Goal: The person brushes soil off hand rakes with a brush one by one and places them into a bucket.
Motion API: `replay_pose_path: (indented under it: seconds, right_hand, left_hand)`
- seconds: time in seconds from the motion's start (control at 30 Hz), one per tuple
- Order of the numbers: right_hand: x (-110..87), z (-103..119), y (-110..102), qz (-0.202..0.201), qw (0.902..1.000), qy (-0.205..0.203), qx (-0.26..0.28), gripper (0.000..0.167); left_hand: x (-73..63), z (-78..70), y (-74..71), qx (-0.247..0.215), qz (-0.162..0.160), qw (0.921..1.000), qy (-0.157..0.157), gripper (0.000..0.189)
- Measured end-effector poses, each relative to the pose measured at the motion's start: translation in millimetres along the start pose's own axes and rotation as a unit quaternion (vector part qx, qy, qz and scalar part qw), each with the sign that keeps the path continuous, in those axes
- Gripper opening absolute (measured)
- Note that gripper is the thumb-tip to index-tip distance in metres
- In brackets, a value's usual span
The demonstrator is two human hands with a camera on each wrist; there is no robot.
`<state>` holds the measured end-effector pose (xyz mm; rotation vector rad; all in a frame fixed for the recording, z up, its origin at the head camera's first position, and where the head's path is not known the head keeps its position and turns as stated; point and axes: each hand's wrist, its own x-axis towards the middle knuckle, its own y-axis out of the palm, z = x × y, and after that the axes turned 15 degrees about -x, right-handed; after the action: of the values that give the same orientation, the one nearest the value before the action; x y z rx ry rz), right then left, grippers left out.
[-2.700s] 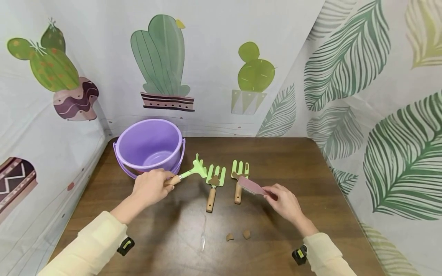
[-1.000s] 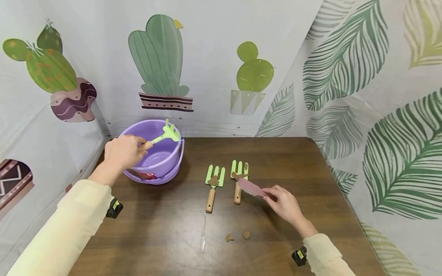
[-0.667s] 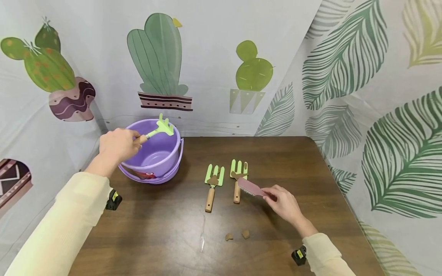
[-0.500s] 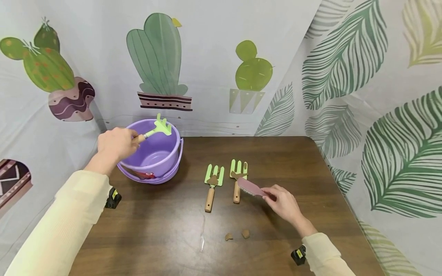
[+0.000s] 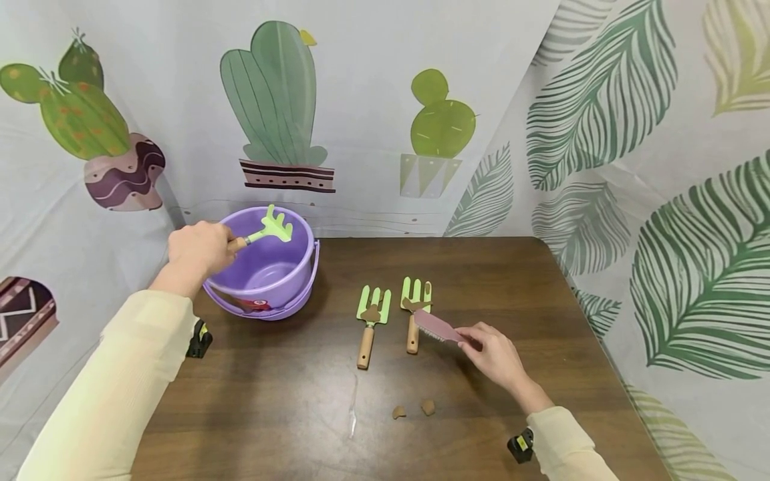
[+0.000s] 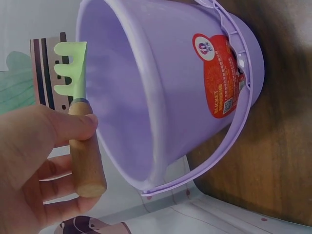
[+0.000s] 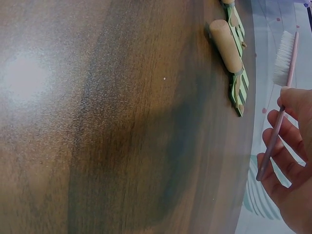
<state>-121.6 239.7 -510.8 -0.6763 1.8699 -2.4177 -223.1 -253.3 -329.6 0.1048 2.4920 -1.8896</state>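
My left hand (image 5: 201,250) grips the wooden handle of a small green hand rake (image 5: 278,228), whose short tines are over the mouth of a purple bucket (image 5: 295,294). In the left wrist view my thumb presses along the rake's handle (image 6: 87,165), and the rake's head overlaps the bucket's rim. With fingers and thumb, my right hand (image 5: 496,354) pinches the thin handle of a pink brush (image 5: 436,326) with white bristles (image 7: 283,58). The brush overlaps the right one of two green garden forks in the head view.
A left garden fork (image 5: 365,347) and a right garden fork (image 5: 412,336) lie on the brown table (image 5: 289,401), brown pieces on their heads. Two brown fragments, one a chip (image 5: 428,407), lie nearer the front. Patterned cloth (image 5: 373,120) hangs behind the table.
My left hand has carried the hand rake up and leftward from near the left fork to over the bucket; lately its tines have dipped slightly. My right hand and brush have stayed put.
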Motion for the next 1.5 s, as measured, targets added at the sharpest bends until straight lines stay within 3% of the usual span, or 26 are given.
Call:
replay_pose_path:
  seconds: [0.37, 0.77, 1.23, 1.5]
  right_hand:
    - [-1.6, 1, 0, 0.021, 0.9997, 0.011, 0.002, 0.021]
    - [-2.1, 1, 0, 0.008, 0.9999, 0.009, 0.003, 0.022]
    - [-4.4, -1, 1, -0.003, 0.9999, 0.003, 0.012, 0.022]
    - [-5.8, -1, 1, 0.012, 0.9999, 0.01, 0.007, 0.022]
  left_hand:
    - [2.6, -2.8, 4.6, 0.023, 0.032, 0.9992, 0.0, 0.04]
    - [4.2, -7.7, 4.2, 0.042, 0.082, 0.9957, 0.002, 0.041]
    - [3.1, -12.8, 5.9, 0.052, 0.091, 0.9944, 0.015, 0.04]
    - [3.4, -12.8, 10.1, 0.047, 0.112, 0.9925, 0.013, 0.036]
